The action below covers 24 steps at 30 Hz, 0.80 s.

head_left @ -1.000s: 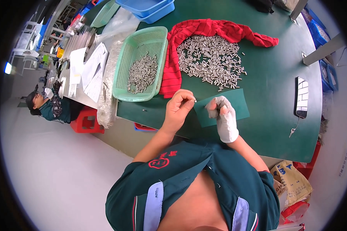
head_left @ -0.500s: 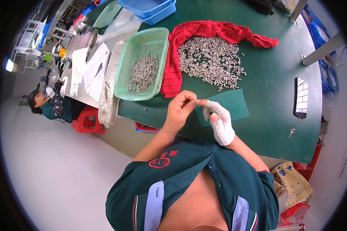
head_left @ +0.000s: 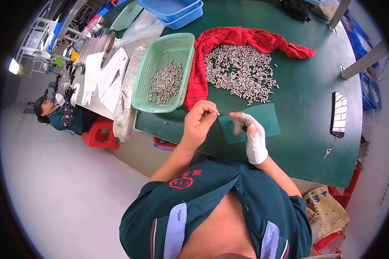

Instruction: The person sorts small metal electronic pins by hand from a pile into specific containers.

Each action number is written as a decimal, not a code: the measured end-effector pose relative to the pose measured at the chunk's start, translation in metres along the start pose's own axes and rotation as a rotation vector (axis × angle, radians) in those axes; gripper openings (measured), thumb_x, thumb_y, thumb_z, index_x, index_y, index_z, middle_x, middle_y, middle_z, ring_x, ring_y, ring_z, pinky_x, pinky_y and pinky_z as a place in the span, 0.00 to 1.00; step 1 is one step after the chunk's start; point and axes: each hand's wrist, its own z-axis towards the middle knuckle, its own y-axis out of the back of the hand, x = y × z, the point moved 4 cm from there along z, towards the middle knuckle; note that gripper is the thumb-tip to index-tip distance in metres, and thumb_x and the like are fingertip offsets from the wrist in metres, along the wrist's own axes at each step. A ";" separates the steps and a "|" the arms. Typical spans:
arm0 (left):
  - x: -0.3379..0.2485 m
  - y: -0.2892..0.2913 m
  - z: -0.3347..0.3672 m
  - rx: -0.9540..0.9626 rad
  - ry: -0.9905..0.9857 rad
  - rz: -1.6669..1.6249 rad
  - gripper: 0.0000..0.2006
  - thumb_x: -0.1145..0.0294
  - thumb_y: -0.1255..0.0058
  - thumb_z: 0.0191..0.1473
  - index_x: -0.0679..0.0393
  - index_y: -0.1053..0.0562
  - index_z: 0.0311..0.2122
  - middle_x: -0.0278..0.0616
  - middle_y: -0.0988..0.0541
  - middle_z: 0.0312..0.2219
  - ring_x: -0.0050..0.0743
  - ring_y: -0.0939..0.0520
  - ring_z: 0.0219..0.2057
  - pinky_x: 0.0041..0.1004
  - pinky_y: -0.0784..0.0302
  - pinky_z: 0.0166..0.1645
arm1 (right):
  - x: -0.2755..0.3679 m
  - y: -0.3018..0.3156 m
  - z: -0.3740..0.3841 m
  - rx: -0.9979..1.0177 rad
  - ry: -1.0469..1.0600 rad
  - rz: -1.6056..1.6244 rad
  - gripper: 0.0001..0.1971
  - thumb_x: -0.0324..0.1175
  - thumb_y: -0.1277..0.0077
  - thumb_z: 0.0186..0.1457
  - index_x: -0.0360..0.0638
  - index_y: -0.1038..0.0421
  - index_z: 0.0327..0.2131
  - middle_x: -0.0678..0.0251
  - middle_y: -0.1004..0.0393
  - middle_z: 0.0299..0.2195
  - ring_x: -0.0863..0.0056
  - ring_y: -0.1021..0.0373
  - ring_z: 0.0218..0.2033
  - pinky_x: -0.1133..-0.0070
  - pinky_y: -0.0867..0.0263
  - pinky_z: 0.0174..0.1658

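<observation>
My left hand (head_left: 199, 123) is closed in a pinch. Between its thumb and forefinger a tiny light piece of metal, a small cylindrical pin (head_left: 218, 114), sticks out. My right hand (head_left: 253, 138) wears a white glove with bare fingertips. Its forefinger points toward the left hand, apart from the thumb, and the other fingers curl loosely. A dark spot inside that hand is too small to make out. Under the right hand lies a green mat (head_left: 267, 121). Beyond it, many short metal pins (head_left: 240, 71) are heaped beside a red striped cloth (head_left: 199, 82).
A green mesh basket (head_left: 139, 93) with similar pins stands at left. Blue trays (head_left: 181, 19) sit at the back. A phone (head_left: 338, 114) with a key (head_left: 328, 152) lies at right, near metal posts (head_left: 363, 60). A co-worker (head_left: 58, 110) sits at far left.
My hands have moved apart; they met at the fingertips before. The right forefinger and thumb have spread, and the pin in the left pinch now shows. The view has shifted slightly.
</observation>
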 end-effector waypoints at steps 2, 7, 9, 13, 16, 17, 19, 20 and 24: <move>-0.006 0.001 0.000 -0.040 -0.056 0.161 0.03 0.81 0.49 0.54 0.62 0.30 0.34 0.37 0.29 0.33 0.19 0.31 0.30 0.19 0.34 0.34 | 0.000 -0.001 -0.001 -0.001 0.003 0.013 0.43 0.70 0.65 0.56 0.30 0.31 0.46 0.72 0.38 0.24 0.80 0.41 0.29 0.79 0.43 0.41; -0.035 0.018 0.017 -0.146 -0.396 0.772 0.04 0.81 0.46 0.50 0.63 0.29 0.32 0.43 0.25 0.30 0.38 0.25 0.32 0.30 0.29 0.38 | -0.007 0.005 -0.004 -0.016 0.013 0.031 0.43 0.70 0.65 0.56 0.30 0.31 0.45 0.71 0.37 0.25 0.80 0.40 0.29 0.79 0.43 0.42; -0.045 0.046 0.025 -0.356 -0.427 1.040 0.05 0.80 0.47 0.50 0.62 0.27 0.34 0.43 0.24 0.32 0.44 0.26 0.35 0.36 0.30 0.41 | -0.008 0.006 -0.004 -0.006 0.001 0.064 0.42 0.70 0.65 0.56 0.30 0.31 0.45 0.70 0.36 0.26 0.80 0.39 0.30 0.79 0.42 0.42; -0.052 0.062 0.042 -0.444 -0.352 1.351 0.09 0.78 0.45 0.48 0.57 0.24 0.37 0.44 0.26 0.35 0.45 0.27 0.40 0.38 0.31 0.45 | -0.009 0.008 -0.005 -0.037 -0.012 0.083 0.43 0.70 0.65 0.55 0.30 0.31 0.44 0.70 0.35 0.26 0.80 0.39 0.30 0.79 0.42 0.42; -0.033 0.014 0.050 -0.174 -0.408 1.105 0.06 0.76 0.43 0.46 0.58 0.24 0.32 0.42 0.25 0.31 0.44 0.26 0.36 0.37 0.31 0.43 | -0.011 0.009 -0.005 -0.030 0.004 0.133 0.38 0.65 0.61 0.58 0.30 0.31 0.44 0.71 0.36 0.26 0.82 0.41 0.30 0.82 0.43 0.38; -0.023 0.000 0.052 -0.066 -0.401 1.044 0.05 0.76 0.42 0.45 0.58 0.25 0.29 0.41 0.26 0.29 0.43 0.26 0.34 0.37 0.31 0.41 | -0.009 0.009 -0.005 -0.021 0.000 0.119 0.38 0.65 0.62 0.58 0.30 0.31 0.44 0.71 0.36 0.26 0.82 0.41 0.30 0.83 0.43 0.37; 0.004 -0.015 0.057 0.018 -0.344 1.007 0.05 0.76 0.42 0.44 0.57 0.26 0.28 0.39 0.26 0.28 0.42 0.27 0.33 0.36 0.31 0.40 | -0.010 0.011 -0.005 -0.021 -0.007 0.105 0.38 0.66 0.62 0.58 0.31 0.31 0.43 0.71 0.36 0.26 0.83 0.41 0.29 0.83 0.43 0.37; 0.014 -0.019 0.059 0.055 -0.320 1.006 0.05 0.76 0.42 0.43 0.57 0.26 0.28 0.38 0.26 0.28 0.41 0.27 0.33 0.36 0.31 0.40 | -0.013 0.011 -0.005 -0.021 -0.015 0.124 0.38 0.65 0.62 0.58 0.31 0.30 0.43 0.71 0.36 0.25 0.83 0.41 0.29 0.84 0.44 0.36; 0.040 -0.021 0.066 0.091 -0.257 1.029 0.05 0.75 0.42 0.43 0.57 0.26 0.28 0.38 0.26 0.27 0.41 0.27 0.33 0.36 0.31 0.40 | -0.012 0.012 -0.004 -0.031 -0.041 0.146 0.37 0.65 0.61 0.58 0.31 0.31 0.42 0.71 0.36 0.25 0.84 0.41 0.28 0.85 0.45 0.34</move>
